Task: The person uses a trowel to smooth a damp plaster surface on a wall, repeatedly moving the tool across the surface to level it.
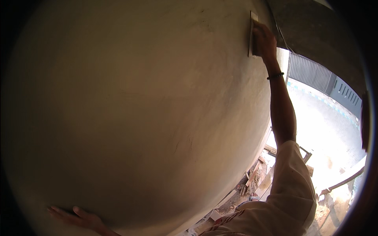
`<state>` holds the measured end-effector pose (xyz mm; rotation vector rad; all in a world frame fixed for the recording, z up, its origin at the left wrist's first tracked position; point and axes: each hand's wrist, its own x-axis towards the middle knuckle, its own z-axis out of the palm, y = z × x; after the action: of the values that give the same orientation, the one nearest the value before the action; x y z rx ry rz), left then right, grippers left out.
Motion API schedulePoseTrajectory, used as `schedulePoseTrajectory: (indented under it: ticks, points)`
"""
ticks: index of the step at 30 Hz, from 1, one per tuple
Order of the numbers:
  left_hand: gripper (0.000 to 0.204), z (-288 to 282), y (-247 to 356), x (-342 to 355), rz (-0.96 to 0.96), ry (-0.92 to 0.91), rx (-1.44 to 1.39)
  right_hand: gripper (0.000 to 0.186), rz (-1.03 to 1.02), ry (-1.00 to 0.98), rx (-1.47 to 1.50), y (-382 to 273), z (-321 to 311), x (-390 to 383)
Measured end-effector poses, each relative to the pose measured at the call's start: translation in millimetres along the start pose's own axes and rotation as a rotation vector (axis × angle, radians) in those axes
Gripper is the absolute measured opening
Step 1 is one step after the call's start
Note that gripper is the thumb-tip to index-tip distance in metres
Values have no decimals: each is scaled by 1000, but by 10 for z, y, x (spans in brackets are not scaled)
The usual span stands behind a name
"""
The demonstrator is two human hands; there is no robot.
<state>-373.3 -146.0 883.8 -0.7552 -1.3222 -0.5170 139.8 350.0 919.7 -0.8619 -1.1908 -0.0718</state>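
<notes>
A broad plastered wall fills most of the view, smooth with a few dark scratches. High up near its right edge, my right hand is closed around a plastering float. The float's flat plate lies against the wall, its long side nearly upright; my fingers cover its grip. My left hand rests low at the left with its palm toward the wall, fingers stretched out and holding nothing. A dark bracelet circles my right wrist.
A dark overhang crosses the upper right, with a thin cable beside the wall's edge. Beyond lie bright ground and a grey corrugated gate. Wood scraps and rubble lie below, near my foot.
</notes>
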Motion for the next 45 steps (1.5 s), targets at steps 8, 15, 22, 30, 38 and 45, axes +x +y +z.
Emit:
schedulePoseTrajectory:
  ticks: [8, 15, 22, 30, 38, 45]
  points:
    - [64, -77, -68, -6, 5, -29, -3, 32, -501, -157, 52, -1207, 166, -716]
    - [58, 6, -32, -37, 37, -2, -43, 34, 294, -100, 91, 134, -63, -1013]
    - [63, -22, -115, -68, -17, -20, -89, 35, -436, -216, 131, -1202, 9, -2086]
    - [66, 52, -34, -65, -5, -10, -98, 32, -70, -43, 43, -333, -110, -2128]
    - [63, -75, -6, -24, 9, -18, -53, 26, -204, -32, 96, -540, 8, -1470]
    - [62, -26, 34, -46, 47, -8, -33, 34, -11, -103, 137, -276, -199, -3190]
